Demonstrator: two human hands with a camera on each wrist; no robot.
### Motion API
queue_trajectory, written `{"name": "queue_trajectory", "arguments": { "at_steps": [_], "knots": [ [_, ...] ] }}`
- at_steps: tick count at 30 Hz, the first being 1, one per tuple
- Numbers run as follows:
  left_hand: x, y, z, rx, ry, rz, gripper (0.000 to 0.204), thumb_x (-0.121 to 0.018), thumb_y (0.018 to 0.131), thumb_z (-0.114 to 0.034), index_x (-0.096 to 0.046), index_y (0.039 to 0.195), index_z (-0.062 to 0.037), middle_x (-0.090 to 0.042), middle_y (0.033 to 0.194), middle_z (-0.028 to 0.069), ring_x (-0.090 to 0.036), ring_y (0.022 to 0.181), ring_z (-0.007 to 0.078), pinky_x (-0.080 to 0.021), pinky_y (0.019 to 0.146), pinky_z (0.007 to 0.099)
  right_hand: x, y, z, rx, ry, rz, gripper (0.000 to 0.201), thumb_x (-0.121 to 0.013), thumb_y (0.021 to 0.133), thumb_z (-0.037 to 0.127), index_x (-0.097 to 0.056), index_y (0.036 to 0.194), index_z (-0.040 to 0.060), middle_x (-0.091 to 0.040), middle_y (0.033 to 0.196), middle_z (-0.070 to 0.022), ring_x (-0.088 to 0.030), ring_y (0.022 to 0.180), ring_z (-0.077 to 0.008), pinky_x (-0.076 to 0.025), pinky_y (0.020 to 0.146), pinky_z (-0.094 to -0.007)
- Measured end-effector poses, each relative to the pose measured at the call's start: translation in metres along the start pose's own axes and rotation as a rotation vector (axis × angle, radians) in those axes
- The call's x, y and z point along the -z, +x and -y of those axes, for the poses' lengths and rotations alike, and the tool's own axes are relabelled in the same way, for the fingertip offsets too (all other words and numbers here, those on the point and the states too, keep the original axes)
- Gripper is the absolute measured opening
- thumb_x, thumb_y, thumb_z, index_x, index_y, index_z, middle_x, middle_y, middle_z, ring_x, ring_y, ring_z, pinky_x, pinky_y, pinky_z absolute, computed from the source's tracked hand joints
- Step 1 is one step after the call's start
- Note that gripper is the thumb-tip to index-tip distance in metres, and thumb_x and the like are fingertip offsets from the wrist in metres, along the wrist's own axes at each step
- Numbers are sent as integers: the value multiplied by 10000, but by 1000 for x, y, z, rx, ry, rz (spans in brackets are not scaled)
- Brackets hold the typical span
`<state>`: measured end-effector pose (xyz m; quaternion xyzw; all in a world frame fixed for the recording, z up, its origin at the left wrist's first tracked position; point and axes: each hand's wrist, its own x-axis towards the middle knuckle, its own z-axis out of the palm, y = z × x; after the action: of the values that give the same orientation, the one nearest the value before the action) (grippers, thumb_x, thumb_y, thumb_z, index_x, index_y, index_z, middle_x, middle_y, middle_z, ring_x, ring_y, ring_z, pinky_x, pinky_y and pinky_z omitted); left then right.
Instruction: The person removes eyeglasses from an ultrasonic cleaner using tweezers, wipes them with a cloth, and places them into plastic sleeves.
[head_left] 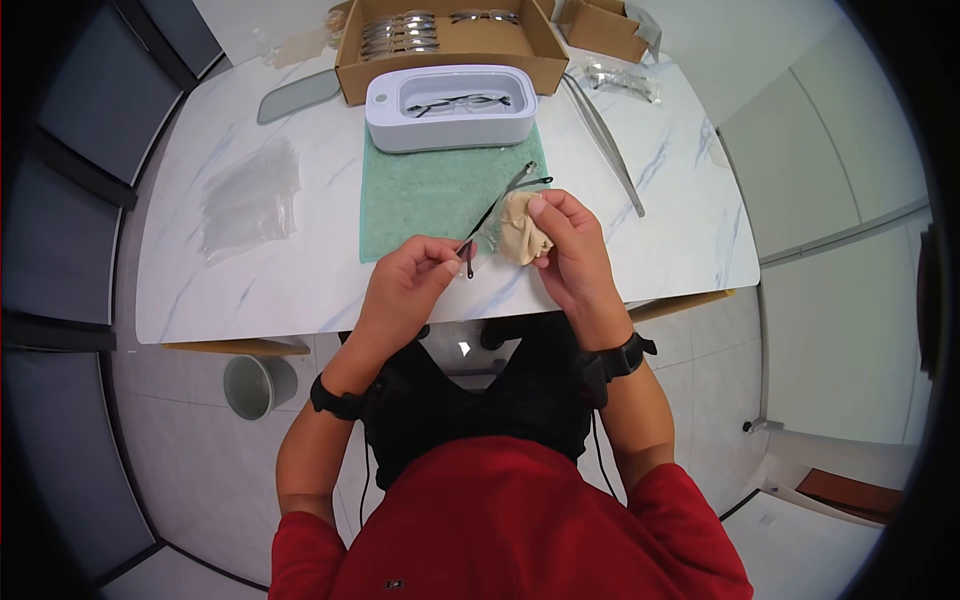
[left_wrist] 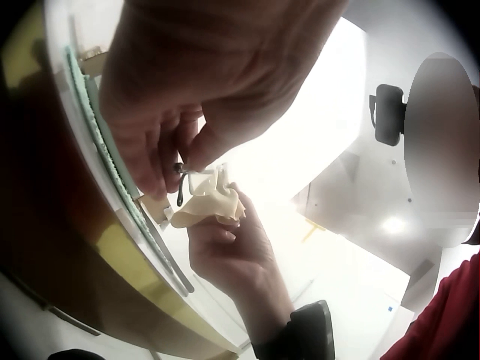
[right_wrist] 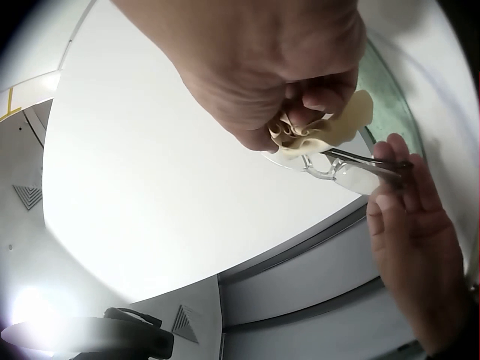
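A pair of clear-framed glasses with dark temples point(head_left: 487, 217) is held above the front edge of a green cloth point(head_left: 420, 190). The left hand point(head_left: 405, 285) pinches the glasses between thumb and fingers. In the right hand point(head_left: 578, 250) a crumpled beige cloth point(head_left: 520, 232) is gripped against a lens. The right wrist view shows the beige cloth point(right_wrist: 322, 135) over one end of the glasses point(right_wrist: 352, 169), the other lens bare. In the left wrist view the cloth point(left_wrist: 214, 204) partly hides the glasses.
Behind the green cloth stands a white cleaner point(head_left: 455, 135) with glasses in its basin. A cardboard box point(head_left: 550, 50) holds several glasses. Clear bags point(head_left: 250, 203) and a grey tray point(head_left: 300, 97) lie left; a grey strip point(head_left: 610, 145) and bagged glasses point(head_left: 622, 83) lie right.
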<state>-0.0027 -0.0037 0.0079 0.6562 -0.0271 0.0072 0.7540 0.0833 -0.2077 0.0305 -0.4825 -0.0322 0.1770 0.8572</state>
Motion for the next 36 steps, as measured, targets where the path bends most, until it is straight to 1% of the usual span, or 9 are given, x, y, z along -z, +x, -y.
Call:
{"name": "queue_trajectory", "arguments": {
  "at_steps": [5,7,13,17,20,25,29,31,36],
  "knots": [
    [4,-1,-1,57,76,35,98,-636,981,-32,-610,1056,26,-655,1263,142,-647,1131,167,-518,989,300,-3,2,-5,46,-14,-36,96,-686,956,104,-663,998,20,-666,826,-18,-519,604,-41,-390,523,-196],
    [3,3,-3,-49,113,12,164,-671,968,-65,-611,1090,27,-646,1280,154,-635,1158,177,-527,982,313,-4,3,-5,44,-12,-41,96,-686,955,103,-664,993,18,-667,825,-19,-516,606,-40,-394,534,-196],
    [-9,17,-14,-130,22,-46,183,-689,968,-107,-642,1086,24,-645,1282,164,-608,1189,177,-538,975,343,-9,4,-11,43,-43,-27,133,-707,945,120,-665,1004,8,-675,843,-25,-516,606,-41,-394,535,-197],
    [-14,23,-10,-90,20,-41,168,-688,968,-109,-652,1066,24,-642,1291,152,-607,1181,179,-535,976,349,-14,3,-10,37,-48,-32,162,-721,940,131,-667,1026,5,-683,859,-33,-532,616,-43,-397,532,-195],
    [-18,26,1,-110,-46,-47,182,-661,987,-116,-654,1101,25,-671,1214,121,-621,1100,146,-539,919,315,-16,1,-8,21,-42,-27,182,-726,940,135,-669,1049,1,-688,873,-38,-545,629,-47,-397,529,-194],
    [-25,27,8,-120,40,-57,223,-591,1030,-137,-647,1153,40,-690,1015,65,-624,916,96,-518,792,252,-5,3,-16,17,-42,29,197,-733,939,145,-674,1053,-3,-690,882,-44,-566,642,-53,-415,527,-196],
    [-28,28,4,-77,5,-26,249,-567,1053,-136,-642,1206,45,-681,1152,56,-609,919,59,-506,808,219,-7,3,-15,13,-38,27,197,-733,943,146,-679,1054,-7,-693,876,-45,-570,638,-55,-426,531,-198],
    [-30,28,-5,-31,-12,-99,219,-584,1034,-138,-647,1145,40,-688,1061,61,-643,890,117,-523,814,255,-13,-1,-11,-11,-86,57,208,-729,949,145,-686,1075,-15,-693,864,-46,-564,626,-60,-428,533,-200],
    [-22,32,3,-117,66,-121,190,-591,1025,-127,-668,1063,42,-673,1140,93,-648,975,145,-540,830,275,-8,-4,-13,-50,-191,63,239,-721,959,149,-688,1121,-23,-693,859,-59,-559,622,-63,-431,535,-195]
  ]
}}
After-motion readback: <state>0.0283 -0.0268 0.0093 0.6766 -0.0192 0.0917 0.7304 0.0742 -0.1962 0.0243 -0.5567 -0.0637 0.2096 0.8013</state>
